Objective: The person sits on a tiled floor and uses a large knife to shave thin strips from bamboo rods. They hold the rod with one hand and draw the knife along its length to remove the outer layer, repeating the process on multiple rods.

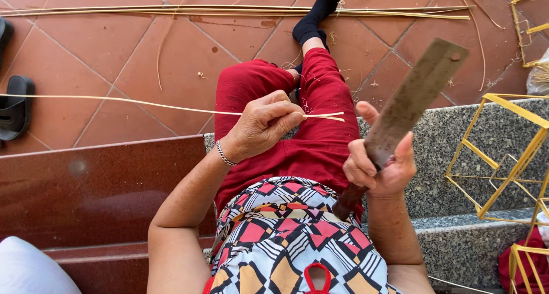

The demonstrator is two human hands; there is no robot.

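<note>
thin strip (114, 99): far end cut by left edge | knife (414, 102): handle mostly hidden in right hand (380, 165) | yellow frame (503, 157): cut by right edge | black sandal (14, 108): partly cut by left edge | white object (28, 268): cut off, cannot tell what it is

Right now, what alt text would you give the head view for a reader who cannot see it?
Seen from above, a seated person's left hand pinches a thin bamboo strip split at its end, while the right hand grips a broad knife raised beside it. More strips lie on the tiled floor, and yellow frames sit on a stone step.
</note>
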